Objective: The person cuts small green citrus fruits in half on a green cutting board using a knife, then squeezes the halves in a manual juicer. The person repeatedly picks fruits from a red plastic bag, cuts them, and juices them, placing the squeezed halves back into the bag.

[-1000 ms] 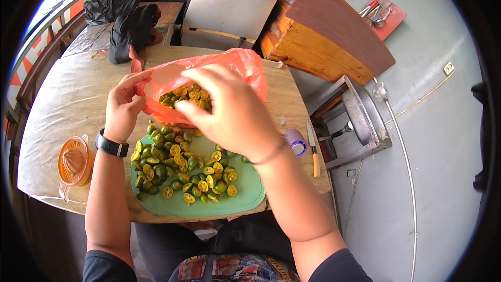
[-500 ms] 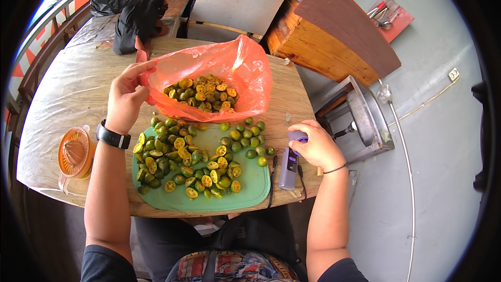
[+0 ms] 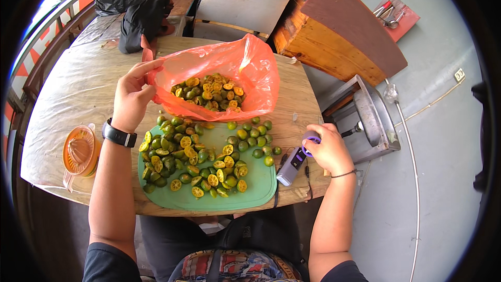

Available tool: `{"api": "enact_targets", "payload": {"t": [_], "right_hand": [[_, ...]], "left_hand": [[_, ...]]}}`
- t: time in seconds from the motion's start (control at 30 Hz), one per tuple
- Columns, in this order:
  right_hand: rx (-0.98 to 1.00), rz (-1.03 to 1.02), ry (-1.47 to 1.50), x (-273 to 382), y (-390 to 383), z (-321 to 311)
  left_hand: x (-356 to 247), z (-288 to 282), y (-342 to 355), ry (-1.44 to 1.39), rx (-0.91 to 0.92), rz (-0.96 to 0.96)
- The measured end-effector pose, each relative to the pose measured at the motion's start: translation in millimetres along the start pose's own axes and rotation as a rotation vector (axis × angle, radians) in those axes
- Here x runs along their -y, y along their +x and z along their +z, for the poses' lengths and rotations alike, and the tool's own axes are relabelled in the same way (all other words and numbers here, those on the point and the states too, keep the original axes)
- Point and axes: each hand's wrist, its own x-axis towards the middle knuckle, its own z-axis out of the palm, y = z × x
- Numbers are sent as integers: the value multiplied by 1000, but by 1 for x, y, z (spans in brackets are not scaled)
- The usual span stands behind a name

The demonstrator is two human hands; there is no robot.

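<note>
My left hand pinches the left rim of a translucent red plastic bag, whose mouth gapes toward me. Squeezed and cut calamansi halves lie inside it. Below the bag, a green cutting board carries a pile of halved calamansi. Several whole calamansi sit at the board's upper right. My right hand has its fingers closed round the purple ring-shaped end of a grey-purple handheld device with a small dark display. The device slants beside the board; whether it touches the table I cannot tell.
An orange citrus juicer stands left of my left forearm. Dark cords lie by the device. Black bags are at the far left of the table. A metal basin in a frame stands right, near the wall.
The handheld device has gone from nearly upright in the view to slanted, its ring end swinging right with my right hand. My left hand still holds the bag; the whole view has shifted slightly.
</note>
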Motion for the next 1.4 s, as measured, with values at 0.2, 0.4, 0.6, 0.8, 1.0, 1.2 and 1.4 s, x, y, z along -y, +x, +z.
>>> {"api": "enact_targets", "payload": {"t": [0.2,0.4,0.6,0.8,1.0,1.2,1.4], "right_hand": [[76,-339,324,60,-37,7],[80,-676,92,122,-73,68],[-2,-669,-36,140,-72,103],[-18,-660,75,150,-61,121],[-89,-630,253,144,-39,125],[-29,-508,612,147,-22,75],[-388,-684,771,178,10,5]], "left_hand": [[5,-5,1,57,24,-2],[5,-4,0,35,19,-29],[0,0,-1,24,15,-6],[0,0,0,32,0,-17],[0,-1,0,53,12,-23],[4,-3,1,60,22,-8],[4,-3,1,61,38,4]]}}
